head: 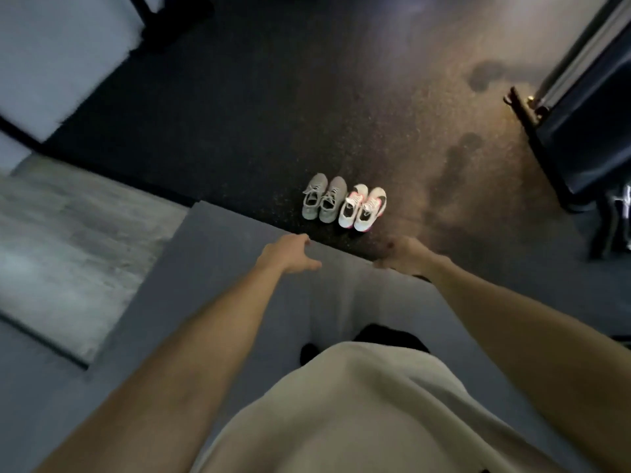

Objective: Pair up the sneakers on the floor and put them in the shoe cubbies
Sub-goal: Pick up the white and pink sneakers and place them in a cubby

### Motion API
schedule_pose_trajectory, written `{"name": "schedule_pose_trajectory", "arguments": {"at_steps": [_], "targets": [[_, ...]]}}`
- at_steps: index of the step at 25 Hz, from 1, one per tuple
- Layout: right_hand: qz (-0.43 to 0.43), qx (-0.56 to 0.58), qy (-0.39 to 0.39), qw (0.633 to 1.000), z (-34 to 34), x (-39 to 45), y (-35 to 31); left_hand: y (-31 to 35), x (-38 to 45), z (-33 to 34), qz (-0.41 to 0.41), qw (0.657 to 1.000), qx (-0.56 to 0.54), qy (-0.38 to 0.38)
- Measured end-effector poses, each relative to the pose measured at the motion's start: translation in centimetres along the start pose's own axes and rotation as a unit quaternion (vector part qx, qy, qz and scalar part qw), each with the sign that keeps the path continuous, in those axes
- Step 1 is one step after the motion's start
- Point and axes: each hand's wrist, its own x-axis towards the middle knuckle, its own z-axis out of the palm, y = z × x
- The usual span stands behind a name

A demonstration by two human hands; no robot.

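Note:
Two pairs of sneakers stand side by side on the dark speckled floor ahead of me, toes pointing away. The grey pair (323,198) is on the left, the white pair with pink and black trim (363,207) on the right, and the two pairs touch. My left hand (289,254) hovers just short of the grey pair, fingers apart, holding nothing. My right hand (404,253) hangs below and to the right of the white pair, fingers curled downward and empty. No shoe cubbies are in view.
A grey mat (218,254) lies under my feet, its far edge just before the sneakers. A lighter concrete-like slab (68,254) is at the left. A dark frame on black legs (580,131) stands at the right. A white panel (51,56) fills the upper left.

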Motion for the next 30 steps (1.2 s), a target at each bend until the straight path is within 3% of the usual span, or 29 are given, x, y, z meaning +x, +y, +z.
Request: {"name": "schedule_pose_trajectory", "arguments": {"at_steps": [7, 17, 23, 30], "targets": [[0.075, 0.068, 0.01, 0.995, -5.8, 11.6, 1.2, 3.1, 14.7, -7.6, 0.045, 0.997, 0.047, -0.04], [0.129, 0.101, -0.053, 0.985, -13.9, 29.3, 4.3, 9.6, 34.4, -13.5, 0.034, 0.991, 0.058, -0.117], [0.192, 0.124, -0.078, 0.97, -10.1, 41.7, 8.8, 8.2, 48.3, -8.4, 0.052, 0.981, 0.09, -0.165], [0.205, 0.12, -0.048, 0.97, 2.4, 58.1, 16.0, 3.9, 65.6, 6.7, 0.084, 0.97, 0.124, -0.192]]}}
